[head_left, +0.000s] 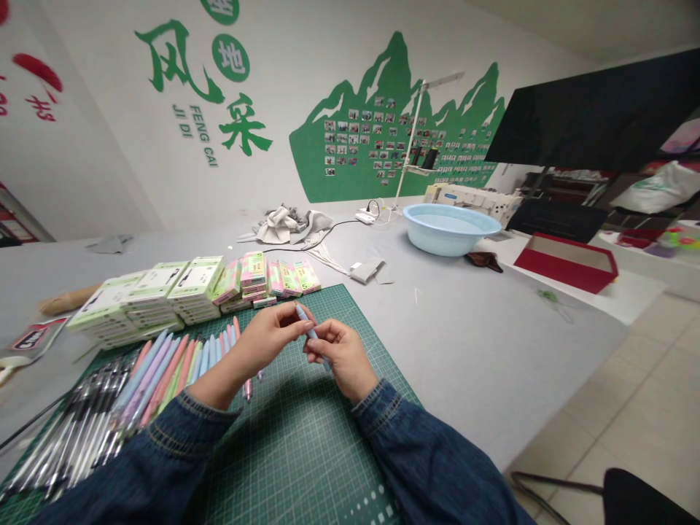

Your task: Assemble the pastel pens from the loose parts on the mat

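Observation:
Between both hands, above the green cutting mat (295, 437), is a light blue pen (304, 318), held at a slant. My left hand (267, 337) pinches its upper end between thumb and fingers. Lower on the barrel, the fingers of my right hand (342, 354) are closed round it. Pastel pens (164, 368) in blue, pink, purple and green lie in a row beneath and beside my left forearm. Further left lies a spread of clear pens with black parts (71, 419). My sleeve covers part of both groups.
Stacked white and green boxes (189, 288) and small pink and green boxes (254, 273) line the mat's far edge. Behind are crumpled cloths (284, 224), a grey packet (366, 270), a black cable and a blue basin (451, 230). A red box (566, 262) stands right, beside a sewing machine (473, 197).

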`<state>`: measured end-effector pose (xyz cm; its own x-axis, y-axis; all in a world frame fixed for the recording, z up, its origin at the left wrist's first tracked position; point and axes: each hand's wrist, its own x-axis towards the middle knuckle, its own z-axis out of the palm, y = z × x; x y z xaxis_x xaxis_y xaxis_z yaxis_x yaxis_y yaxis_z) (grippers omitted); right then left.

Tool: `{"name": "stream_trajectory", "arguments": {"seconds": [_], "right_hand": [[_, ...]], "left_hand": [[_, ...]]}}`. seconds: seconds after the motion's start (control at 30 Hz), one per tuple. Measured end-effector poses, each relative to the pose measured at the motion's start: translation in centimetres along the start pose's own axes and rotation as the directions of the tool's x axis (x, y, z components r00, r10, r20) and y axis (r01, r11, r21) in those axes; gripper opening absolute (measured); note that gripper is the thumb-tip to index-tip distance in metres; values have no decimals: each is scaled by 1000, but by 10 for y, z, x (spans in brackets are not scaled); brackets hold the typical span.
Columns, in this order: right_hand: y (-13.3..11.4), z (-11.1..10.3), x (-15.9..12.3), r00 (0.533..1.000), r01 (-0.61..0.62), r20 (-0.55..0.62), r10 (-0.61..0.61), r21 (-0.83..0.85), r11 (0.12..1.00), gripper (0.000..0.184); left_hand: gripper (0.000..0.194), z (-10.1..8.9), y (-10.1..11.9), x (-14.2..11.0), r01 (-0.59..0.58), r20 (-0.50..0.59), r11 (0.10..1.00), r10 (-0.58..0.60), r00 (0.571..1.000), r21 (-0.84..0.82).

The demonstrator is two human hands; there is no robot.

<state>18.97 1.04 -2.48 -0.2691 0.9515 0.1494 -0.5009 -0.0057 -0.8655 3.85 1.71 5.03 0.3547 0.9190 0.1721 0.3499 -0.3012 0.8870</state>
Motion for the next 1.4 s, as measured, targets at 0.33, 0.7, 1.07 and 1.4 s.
{"name": "stream_trajectory", "arguments": {"seconds": [0.33, 0.7, 1.07, 1.4], "right_hand": [[-1, 9, -5, 974, -172, 169, 148, 136, 976, 24], [7, 11, -5, 967, -186, 193, 165, 91, 978, 33], [6, 14, -6, 972, -212, 142, 187, 182, 960, 26], [6, 11, -6, 962, -207, 219, 166, 183, 961, 18]], "left_hand": [[22, -11, -16, -12, 63, 66, 983, -53, 996, -171], [18, -5, -22, -19, 54, 39, 973, -47, 998, -225], [29, 2, -27, -20, 90, -133, 921, -150, 980, -379], [19, 5, -30, -20, 62, -119, 894, -128, 985, -445]]}}
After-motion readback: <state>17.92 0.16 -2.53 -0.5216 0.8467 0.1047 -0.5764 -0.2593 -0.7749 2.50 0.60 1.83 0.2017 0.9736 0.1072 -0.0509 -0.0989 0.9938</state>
